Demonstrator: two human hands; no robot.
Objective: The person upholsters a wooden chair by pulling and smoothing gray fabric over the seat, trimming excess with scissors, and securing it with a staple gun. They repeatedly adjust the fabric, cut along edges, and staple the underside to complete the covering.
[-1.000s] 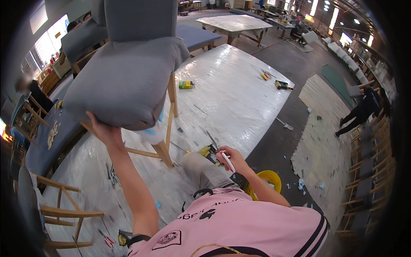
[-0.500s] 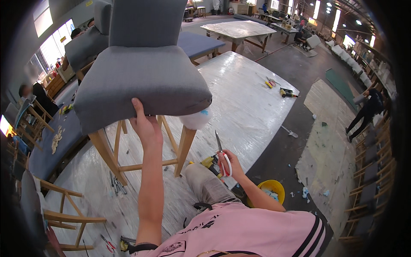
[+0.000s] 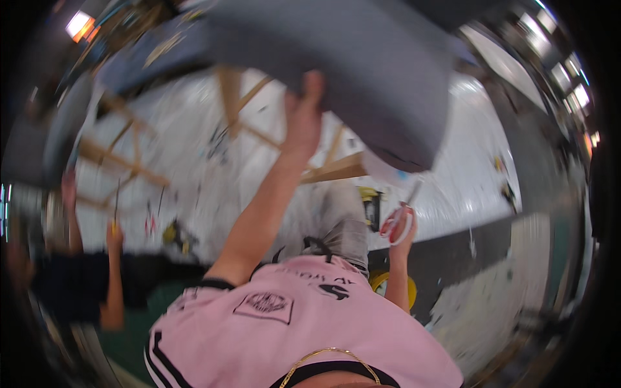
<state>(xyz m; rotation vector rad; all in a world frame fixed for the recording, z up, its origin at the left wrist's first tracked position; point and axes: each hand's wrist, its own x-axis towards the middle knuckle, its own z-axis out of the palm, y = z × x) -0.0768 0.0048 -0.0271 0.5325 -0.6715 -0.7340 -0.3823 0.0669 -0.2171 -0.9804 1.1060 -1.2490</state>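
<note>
1. Left hand (image 3: 303,124) on the grey upholstered chair (image 3: 362,71); its grip is closed at the seat's lower front edge, thumb up the fabric, the other fingers' contact hidden underneath.
2. Right hand (image 3: 412,230) is wrapped round the red-and-white scissors (image 3: 410,200); blades aim upward, whether parted is too blurred to tell.
3. Here's the relation that matters; the seat's front edge slants from upper left to lower right, its near right corner dropping toward the blade tips; the right hand is nearer that corner, with white padding (image 3: 381,169) just beneath; blade contact, I can't tell.
4. The chair sits above the film-covered table (image 3: 459,194), legs showing below the seat; staple gun (image 3: 370,207) near the scissors.
5. Against half a second ago, the view has swung round; the seat edge, level then, slants now; the blades look closer to the padding; a co-worker's arms (image 3: 115,284) appear at left.
</note>
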